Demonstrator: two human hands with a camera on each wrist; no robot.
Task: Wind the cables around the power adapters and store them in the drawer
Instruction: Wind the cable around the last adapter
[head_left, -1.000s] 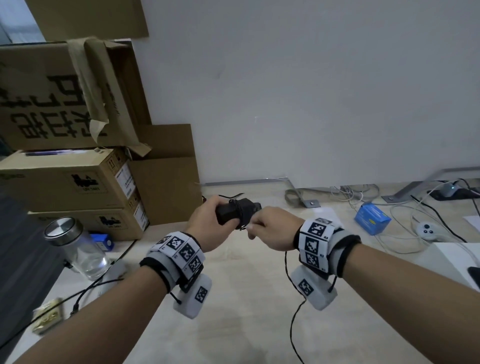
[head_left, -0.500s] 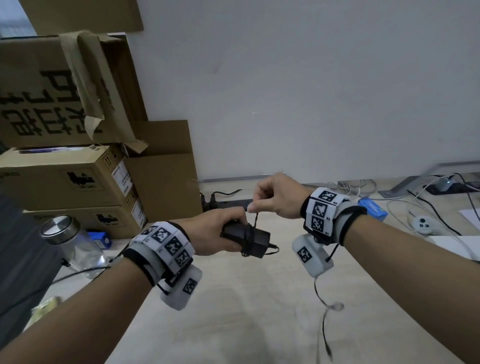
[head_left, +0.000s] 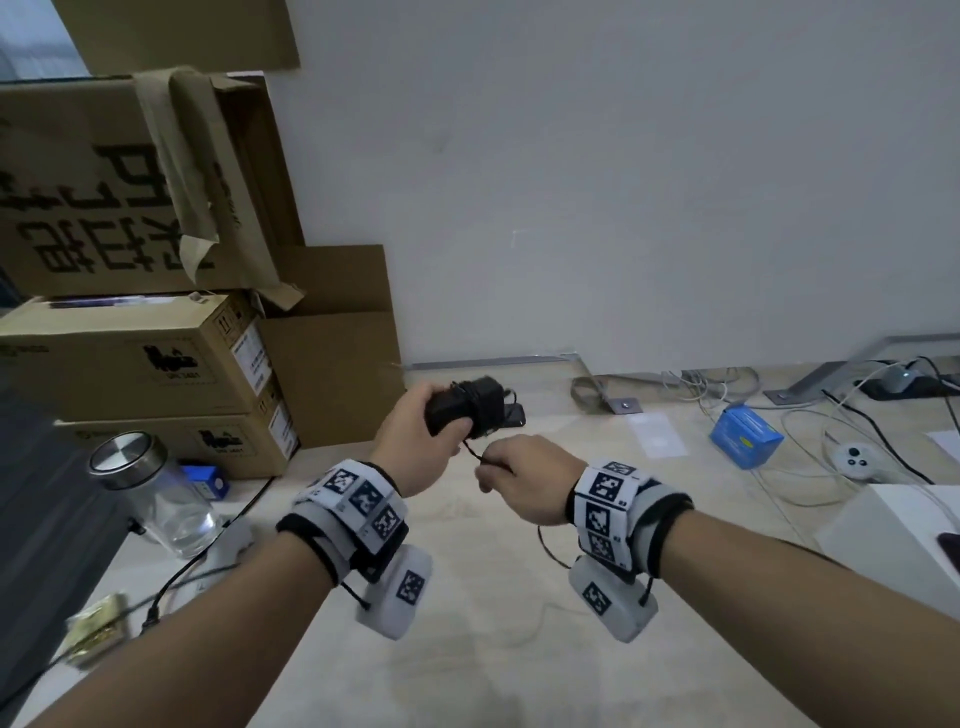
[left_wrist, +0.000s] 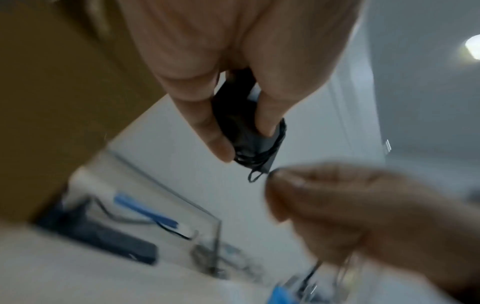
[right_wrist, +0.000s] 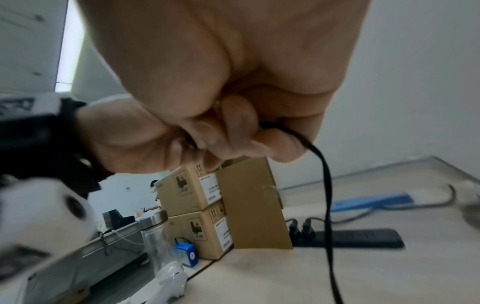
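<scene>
A: Item one, nearest: left hand (head_left: 415, 441), raised above the desk (head_left: 467, 649). Fingers?

B: Curled round the black power adapter (head_left: 462, 410), thumb on one side, fingers on the other. Several turns of thin black cable (head_left: 470, 449) already lie round its body.

A: Item two, right hand (head_left: 524, 480).

B: Just beside the adapter, slightly nearer and lower. Fist clenched, pinching the cable a short way off the adapter. The rest passes through the fist and hangs down past the wrist toward the desk; its end is out of view.

A: Open room?

B: Bare light wood desk under and in front of both forearms. The desk's left edge runs close by the left forearm, with dark floor beyond.

A: Left side, going back.

B: A glass jar with metal lid (head_left: 156, 493) near that edge, a small blue box (head_left: 208, 480) behind it, then stacked cardboard boxes (head_left: 140, 364) against the wall.

A: Centre, far.

B: A black power strip (right_wrist: 350, 238) with plugs in it, lying on the desk past the hands, near the wall.

A: Right side.

B: A blue carton (head_left: 745, 439), a white round controller (head_left: 857, 460), loose white and black cables, metal brackets at the foot of the plain white wall (head_left: 623, 182).
</scene>
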